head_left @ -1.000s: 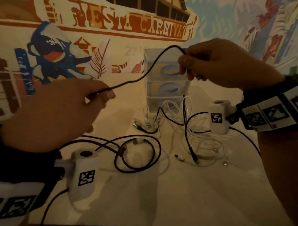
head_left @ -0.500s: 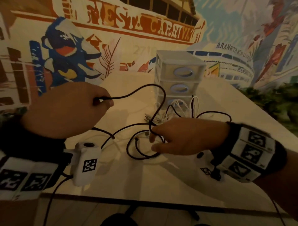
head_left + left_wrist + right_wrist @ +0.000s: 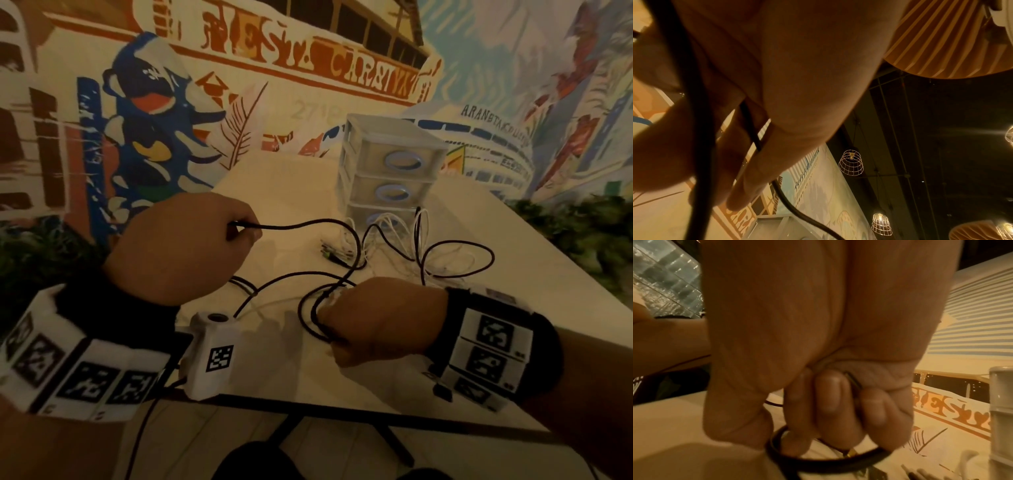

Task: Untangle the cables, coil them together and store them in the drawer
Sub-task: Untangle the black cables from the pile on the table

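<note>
A pale table (image 3: 274,178) stands against a painted mural. The left hand (image 3: 178,250) pinches one end of the black cable (image 3: 301,224); the right hand (image 3: 380,322) curls around its loops lower down. Beyond the right fist, white cables (image 3: 387,226) tangle before the closed drawer unit (image 3: 390,168). Draw each loop evenly, keeping the strand between the hands slack.

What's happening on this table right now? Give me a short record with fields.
left hand: raised, pinches the black cable
right hand: low over the table, fingers curled round loops of the black cable
white cables: tangled heap in front of the drawer unit
drawer unit: three drawers, all closed
stage: cables not yet stored
</note>
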The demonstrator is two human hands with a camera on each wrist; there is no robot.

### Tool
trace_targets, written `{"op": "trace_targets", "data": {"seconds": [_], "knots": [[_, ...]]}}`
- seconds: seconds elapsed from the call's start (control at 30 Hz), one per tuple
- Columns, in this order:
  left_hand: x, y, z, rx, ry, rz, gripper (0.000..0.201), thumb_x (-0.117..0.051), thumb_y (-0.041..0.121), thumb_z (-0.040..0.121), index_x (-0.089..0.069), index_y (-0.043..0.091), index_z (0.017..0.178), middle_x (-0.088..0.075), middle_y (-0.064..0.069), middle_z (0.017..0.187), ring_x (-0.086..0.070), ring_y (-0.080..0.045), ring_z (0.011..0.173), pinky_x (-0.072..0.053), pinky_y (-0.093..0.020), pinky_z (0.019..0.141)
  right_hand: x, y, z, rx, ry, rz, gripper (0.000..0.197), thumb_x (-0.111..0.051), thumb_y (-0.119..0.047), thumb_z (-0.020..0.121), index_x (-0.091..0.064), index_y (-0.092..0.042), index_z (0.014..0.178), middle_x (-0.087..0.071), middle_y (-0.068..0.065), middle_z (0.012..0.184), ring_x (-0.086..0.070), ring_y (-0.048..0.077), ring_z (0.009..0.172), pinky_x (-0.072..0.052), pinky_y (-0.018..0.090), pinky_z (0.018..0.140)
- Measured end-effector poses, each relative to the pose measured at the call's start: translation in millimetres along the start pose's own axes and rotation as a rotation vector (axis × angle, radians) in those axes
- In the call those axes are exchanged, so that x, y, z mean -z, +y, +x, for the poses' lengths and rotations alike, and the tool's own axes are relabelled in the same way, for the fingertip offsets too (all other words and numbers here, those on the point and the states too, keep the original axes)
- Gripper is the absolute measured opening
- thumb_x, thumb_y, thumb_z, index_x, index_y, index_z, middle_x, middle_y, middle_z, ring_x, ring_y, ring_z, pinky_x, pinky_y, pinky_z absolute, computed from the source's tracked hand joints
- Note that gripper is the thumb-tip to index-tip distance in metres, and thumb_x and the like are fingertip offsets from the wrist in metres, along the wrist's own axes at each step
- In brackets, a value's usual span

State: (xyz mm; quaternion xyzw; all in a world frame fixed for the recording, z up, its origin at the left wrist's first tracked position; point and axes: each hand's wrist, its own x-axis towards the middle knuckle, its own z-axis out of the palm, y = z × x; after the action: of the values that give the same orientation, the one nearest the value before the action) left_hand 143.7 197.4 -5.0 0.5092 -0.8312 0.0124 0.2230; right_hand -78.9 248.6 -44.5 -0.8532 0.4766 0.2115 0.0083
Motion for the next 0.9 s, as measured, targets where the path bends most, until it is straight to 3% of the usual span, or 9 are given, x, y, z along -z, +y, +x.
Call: {"op": "trace_targets", "data": {"seconds": [0.1, 0.23, 0.4, 0.53, 0.63, 0.73, 0.83, 0.9], "knots": [[-2, -3, -1, 0.009, 0.018, -0.045, 0.017, -0.05, 0.04, 0.097, -0.066, 0.034, 0.102, -0.068, 0.009, 0.089, -0.056, -0.005, 0.062, -0.048, -0.026, 0.059, 13, 3, 1, 0.007, 0.151, -0.018, 0.026, -0.052, -0.047, 0.097, -0.048, -0.022, 0.104, -0.046, -0.004, 0.09, -0.05, 0.022, 0.081, -0.048, 0.036, 0.077], [-4, -7, -1, 0.022, 0.065, -0.108, 0.023, -0.043, 0.043, 0.098, -0.063, 0.034, 0.105, -0.068, 0.008, 0.08, -0.062, -0.013, 0.066, -0.058, -0.04, 0.063, 47, 29, 1, -0.103, 0.321, -0.04, 0.029, -0.045, -0.044, 0.099, -0.05, -0.019, 0.114, -0.049, -0.003, 0.086, -0.051, 0.022, 0.077, -0.048, 0.035, 0.071], [2, -3, 2, 0.042, 0.067, -0.12, 0.027, -0.036, 0.041, 0.099, -0.06, 0.032, 0.108, -0.067, 0.005, 0.083, -0.063, -0.019, 0.068, -0.058, -0.044, 0.063, 79, 57, -4, -0.224, 0.485, -0.017, 0.02, -0.04, -0.035, 0.102, -0.048, -0.017, 0.098, -0.046, -0.002, 0.068, -0.042, 0.017, 0.058, -0.027, 0.032, 0.052], [8, 7, 6, 0.028, 0.097, -0.188, 0.024, -0.037, 0.035, 0.102, -0.061, 0.03, 0.106, -0.065, 0.008, 0.085, -0.062, -0.014, 0.066, -0.058, -0.043, 0.065, 83, 66, -14, -0.29, 0.62, 0.064, 0.027, -0.042, -0.035, 0.1, -0.046, -0.016, 0.082, -0.047, 0.0, 0.064, -0.043, 0.017, 0.058, -0.031, 0.034, 0.057], [10, 17, 10, -0.009, 0.118, -0.263, 0.022, -0.039, 0.033, 0.104, -0.061, 0.031, 0.102, -0.064, 0.011, 0.077, -0.06, -0.008, 0.055, -0.057, -0.038, 0.06, 77, 60, -20, -0.243, 0.753, 0.231, 0.034, -0.044, -0.036, 0.101, -0.046, -0.018, 0.072, -0.047, 0.0, 0.059, -0.042, 0.015, 0.054, -0.032, 0.034, 0.055], [10, 25, 14, -0.028, 0.132, -0.327, 0.021, -0.04, 0.033, 0.103, -0.06, 0.033, 0.098, -0.065, 0.008, 0.072, -0.059, -0.009, 0.047, -0.057, -0.036, 0.053, 67, 39, -22, -0.189, 0.782, 0.339, 0.039, -0.042, -0.041, 0.106, -0.046, -0.025, 0.07, -0.047, -0.005, 0.065, -0.043, 0.009, 0.057, -0.032, 0.026, 0.057], [6, 30, 17, -0.066, 0.144, -0.303, 0.02, -0.041, 0.034, 0.103, -0.06, 0.034, 0.098, -0.065, 0.01, 0.072, -0.058, -0.006, 0.056, -0.057, -0.038, 0.058, 55, 21, -18, -0.142, 0.76, 0.431, 0.04, -0.041, -0.047, 0.106, -0.048, -0.024, 0.073, -0.047, -0.006, 0.068, -0.046, 0.008, 0.061, -0.033, 0.019, 0.06], [4, 32, 18, -0.089, 0.156, -0.279, 0.02, -0.042, 0.034, 0.103, -0.061, 0.033, 0.099, -0.064, 0.012, 0.072, -0.056, -0.002, 0.059, -0.053, -0.034, 0.06, 49, 13, -13, -0.104, 0.704, 0.547, 0.037, -0.042, -0.049, 0.105, -0.058, -0.024, 0.081, -0.055, -0.008, 0.071, -0.054, 0.007, 0.065, -0.04, 0.017, 0.061]]}}
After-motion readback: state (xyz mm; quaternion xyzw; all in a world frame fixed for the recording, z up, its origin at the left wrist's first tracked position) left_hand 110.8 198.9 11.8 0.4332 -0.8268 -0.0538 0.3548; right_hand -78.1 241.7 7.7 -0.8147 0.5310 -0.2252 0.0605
